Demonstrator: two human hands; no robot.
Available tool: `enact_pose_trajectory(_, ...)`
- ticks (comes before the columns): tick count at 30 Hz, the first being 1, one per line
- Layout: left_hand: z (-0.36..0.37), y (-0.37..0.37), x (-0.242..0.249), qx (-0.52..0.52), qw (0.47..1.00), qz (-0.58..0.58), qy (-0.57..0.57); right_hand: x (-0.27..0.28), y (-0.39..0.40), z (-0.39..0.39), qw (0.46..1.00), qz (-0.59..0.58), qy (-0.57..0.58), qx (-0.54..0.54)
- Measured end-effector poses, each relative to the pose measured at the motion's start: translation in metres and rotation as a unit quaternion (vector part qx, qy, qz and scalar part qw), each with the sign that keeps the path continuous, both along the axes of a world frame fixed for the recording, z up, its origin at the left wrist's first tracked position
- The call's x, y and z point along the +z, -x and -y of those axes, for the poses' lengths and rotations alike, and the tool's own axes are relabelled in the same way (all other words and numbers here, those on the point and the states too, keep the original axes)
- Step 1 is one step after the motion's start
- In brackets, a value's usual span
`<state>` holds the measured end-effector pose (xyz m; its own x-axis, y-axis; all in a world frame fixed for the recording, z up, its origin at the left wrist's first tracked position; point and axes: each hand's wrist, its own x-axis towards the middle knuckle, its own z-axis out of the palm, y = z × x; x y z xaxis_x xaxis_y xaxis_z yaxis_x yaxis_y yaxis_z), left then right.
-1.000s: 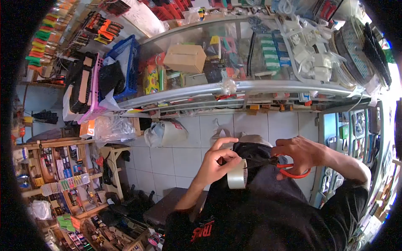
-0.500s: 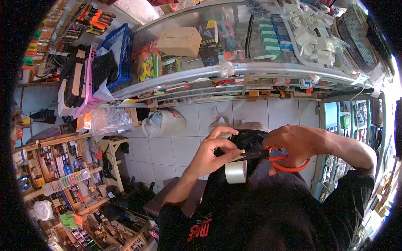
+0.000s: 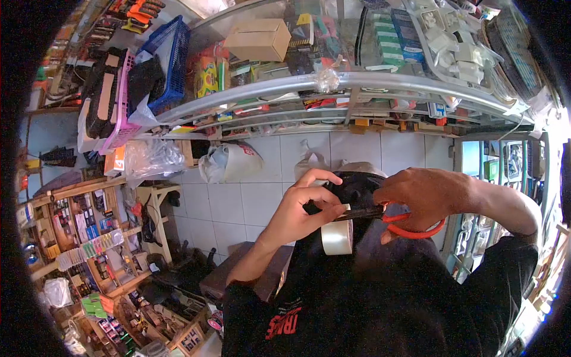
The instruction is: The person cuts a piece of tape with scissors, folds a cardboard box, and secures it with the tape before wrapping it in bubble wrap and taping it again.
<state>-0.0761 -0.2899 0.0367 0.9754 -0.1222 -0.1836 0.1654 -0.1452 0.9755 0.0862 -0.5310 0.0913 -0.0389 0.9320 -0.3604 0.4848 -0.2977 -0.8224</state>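
My right hand [image 3: 410, 199] is closed round the red handles of a pair of scissors [image 3: 416, 231], whose dark blades point left toward my left fingers. My left hand [image 3: 312, 205] pinches a small pale piece [image 3: 346, 207] between thumb and index finger, right by the blade tips. Just below the blades, in front of my dark shirt, is a roll of whitish tape [image 3: 337, 238]. What holds the roll up is hidden.
A glass display counter [image 3: 262, 98] with a metal edge runs across ahead, bearing a cardboard box [image 3: 257, 40] and a blue basket [image 3: 172, 65]. Wooden compartment shelves [image 3: 95, 238] stand at left. A white sack [image 3: 232, 162] lies on the tiled floor.
The scissors' blades have moved slightly and now lie close against my left fingertips. Both hands remain in nearly the same place, and the view has shifted a little.
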Motion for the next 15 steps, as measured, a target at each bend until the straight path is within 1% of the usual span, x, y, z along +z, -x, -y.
enact_pose_trajectory(4,-0.001,0.004,0.002,0.002,1.0,-0.007,-0.003,-0.003,0.001,-0.003,0.999,0.014,0.034,0.033)
enact_pose_trajectory(7,-0.002,0.006,0.005,0.006,1.0,-0.012,-0.003,0.001,0.001,-0.005,0.999,0.024,0.025,0.038)
enact_pose_trajectory(10,-0.002,0.007,0.009,0.007,1.0,-0.003,-0.013,0.002,0.002,-0.006,0.995,0.062,0.048,0.054)
enact_pose_trajectory(13,-0.001,0.008,0.009,0.01,1.0,0.001,-0.016,-0.003,0.004,-0.004,0.997,0.046,0.034,0.045)
enact_pose_trajectory(15,0.0,0.009,0.008,0.017,1.0,-0.003,-0.018,-0.001,0.005,-0.005,0.996,0.063,0.048,0.043)
